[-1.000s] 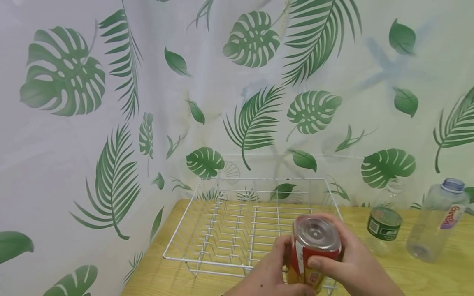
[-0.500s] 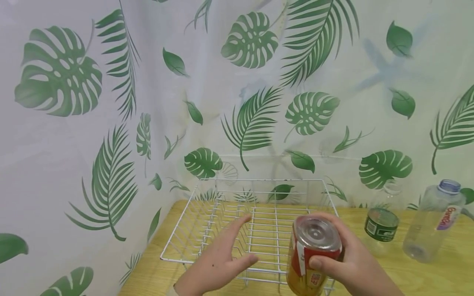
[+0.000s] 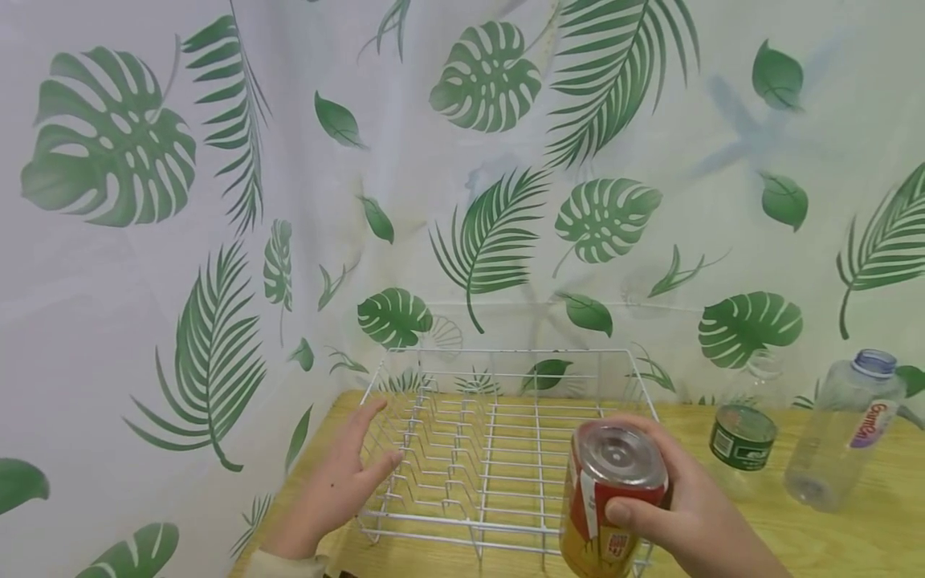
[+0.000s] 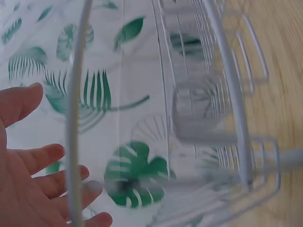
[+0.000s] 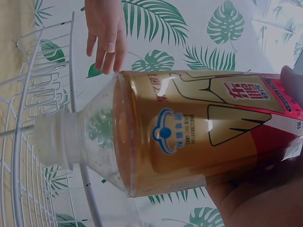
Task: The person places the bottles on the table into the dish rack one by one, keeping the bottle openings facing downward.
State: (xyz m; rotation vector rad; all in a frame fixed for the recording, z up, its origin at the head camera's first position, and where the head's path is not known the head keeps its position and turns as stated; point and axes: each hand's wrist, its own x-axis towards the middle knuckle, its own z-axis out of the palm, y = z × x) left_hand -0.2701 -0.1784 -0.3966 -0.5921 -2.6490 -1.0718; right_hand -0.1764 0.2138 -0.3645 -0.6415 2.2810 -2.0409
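My right hand [image 3: 694, 514] grips a plastic drink bottle [image 3: 610, 514] with a red and gold label, its clear round base facing up. The right wrist view shows the bottle [image 5: 194, 127] from the side, with a whitish cap [image 5: 52, 137] at the end towards the rack and amber liquid inside. In the head view the bottle overlaps the near right part of a white wire dish rack [image 3: 506, 351]. My left hand [image 3: 328, 490], fingers spread and holding nothing, is at the rack's left side. The left wrist view has it close to a rack wire [image 4: 73, 118]; contact is unclear.
Two clear bottles stand right of the rack on the wooden table [image 3: 853, 546]: one with a green label [image 3: 744, 437], one with a bluish neck [image 3: 841, 437]. A white leaf-patterned sheet [image 3: 650, 96] hangs behind and along the left.
My left hand has let go of the bottle and moved left across the rack to its left side. The right hand still holds the bottle in nearly the same place.
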